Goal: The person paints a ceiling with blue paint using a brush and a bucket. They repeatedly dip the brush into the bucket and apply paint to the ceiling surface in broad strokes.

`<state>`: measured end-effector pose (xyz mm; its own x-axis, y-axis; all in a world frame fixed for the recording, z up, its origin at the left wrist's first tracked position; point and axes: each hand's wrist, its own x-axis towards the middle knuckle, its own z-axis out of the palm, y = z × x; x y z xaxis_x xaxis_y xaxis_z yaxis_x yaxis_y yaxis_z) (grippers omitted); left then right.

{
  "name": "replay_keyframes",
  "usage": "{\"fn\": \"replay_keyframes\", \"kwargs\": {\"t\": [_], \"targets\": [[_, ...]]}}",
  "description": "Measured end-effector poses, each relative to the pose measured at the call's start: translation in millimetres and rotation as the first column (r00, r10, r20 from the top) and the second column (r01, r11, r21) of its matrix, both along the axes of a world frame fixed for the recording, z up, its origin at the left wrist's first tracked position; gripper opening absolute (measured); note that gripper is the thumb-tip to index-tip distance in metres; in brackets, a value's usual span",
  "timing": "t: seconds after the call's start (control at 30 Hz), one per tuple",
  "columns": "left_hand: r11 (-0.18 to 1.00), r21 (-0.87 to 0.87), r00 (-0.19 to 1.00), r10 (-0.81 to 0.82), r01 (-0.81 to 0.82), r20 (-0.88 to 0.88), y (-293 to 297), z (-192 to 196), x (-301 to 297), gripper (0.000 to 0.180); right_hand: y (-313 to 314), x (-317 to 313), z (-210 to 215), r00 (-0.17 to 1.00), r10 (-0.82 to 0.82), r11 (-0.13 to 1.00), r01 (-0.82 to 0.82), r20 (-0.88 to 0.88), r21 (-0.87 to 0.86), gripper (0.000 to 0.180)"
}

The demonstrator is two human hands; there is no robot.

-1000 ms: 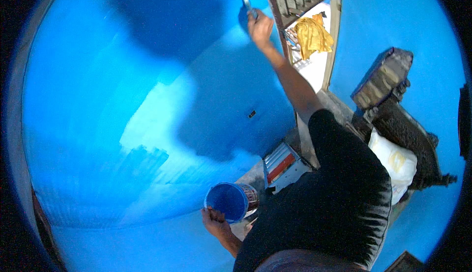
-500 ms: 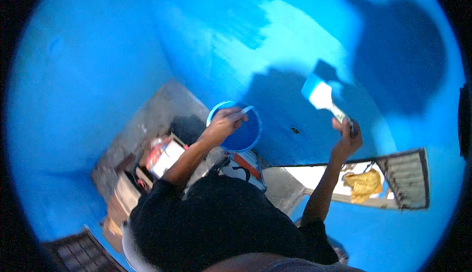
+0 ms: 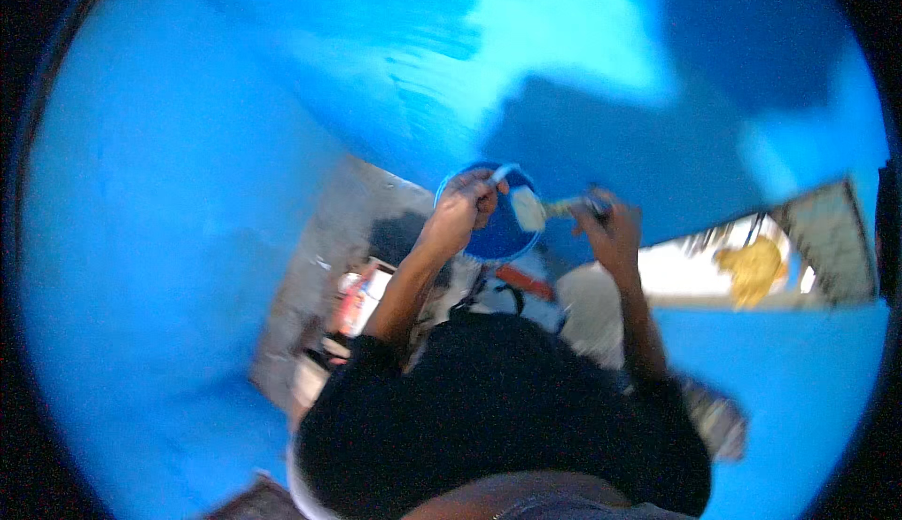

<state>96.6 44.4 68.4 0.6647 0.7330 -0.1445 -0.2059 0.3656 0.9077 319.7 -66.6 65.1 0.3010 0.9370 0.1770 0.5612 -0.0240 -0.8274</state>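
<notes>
Head view, your left hand [image 3: 465, 202] curled around the rim of the blue paint bucket [image 3: 498, 229], your right hand [image 3: 606, 229] closed on the paintbrush [image 3: 550, 208], bristles just over the bucket's right edge, blue wall [image 3: 188, 191] all around, bright doorway [image 3: 742, 266] to your right.

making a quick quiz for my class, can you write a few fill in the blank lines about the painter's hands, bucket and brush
The left hand holds a small paint bucket whose colour is ____.
The right hand holds a ____ by its handle.
The bristles of the brush are over the ____.
The wall around the person is painted ____.

Missing words: blue; brush; bucket; blue
</notes>
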Motion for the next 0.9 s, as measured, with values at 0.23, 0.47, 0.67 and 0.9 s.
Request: {"fn": "replay_keyframes", "kwargs": {"t": [0.23, 0.47, 0.67, 0.9], "targets": [[0.997, -0.051, 0.99, -0.061, 0.055, -0.129, -8, 8, 17, 0.015, 38, -33, -23, 0.901, 0.186, 0.982, -0.158, 0.393, -0.103, 0.016], [0.993, -0.072, 0.988, -0.101, 0.093, -0.119, -18, 12, 34, 0.016, 45, -46, -67, 0.837, 0.219, 0.975, -0.17, 0.501, -0.143, 0.013], [0.998, -0.063, 0.951, -0.001, -0.019, -0.308, -42, 28, 49, 0.016, 31, -37, -61, 0.873, 0.215, 0.962, -0.112, 0.438, -0.249, 0.014], [0.991, -0.125, 0.971, 0.021, -0.052, -0.239, -43, 8, 42, 0.014, -3, -31, -43, 0.915, 0.028, 0.997, -0.056, 0.402, 0.059, 0.018]]}}
